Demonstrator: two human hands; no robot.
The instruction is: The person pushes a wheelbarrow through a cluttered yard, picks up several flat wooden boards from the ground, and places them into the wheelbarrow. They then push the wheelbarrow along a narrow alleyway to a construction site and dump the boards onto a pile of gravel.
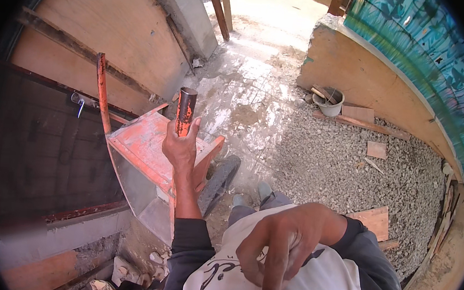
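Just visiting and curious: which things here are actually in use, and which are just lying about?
In use:
left hand, gripping wheelbarrow handle
wheelbarrow
right hand, empty, against shirt

Lying about:
bucket
planks
gravel

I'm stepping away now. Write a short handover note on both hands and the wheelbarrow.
Left hand: closed around the upright handle tube of the orange wheelbarrow.
Right hand: empty, fingers curled, resting against the white shirt at the chest.
Wheelbarrow: tipped up on end, tyre by the feet, second handle free, tray looks empty.
Nearby: gravel bed, grey bucket.
Done: tray tipped and empty. Left: lower it.
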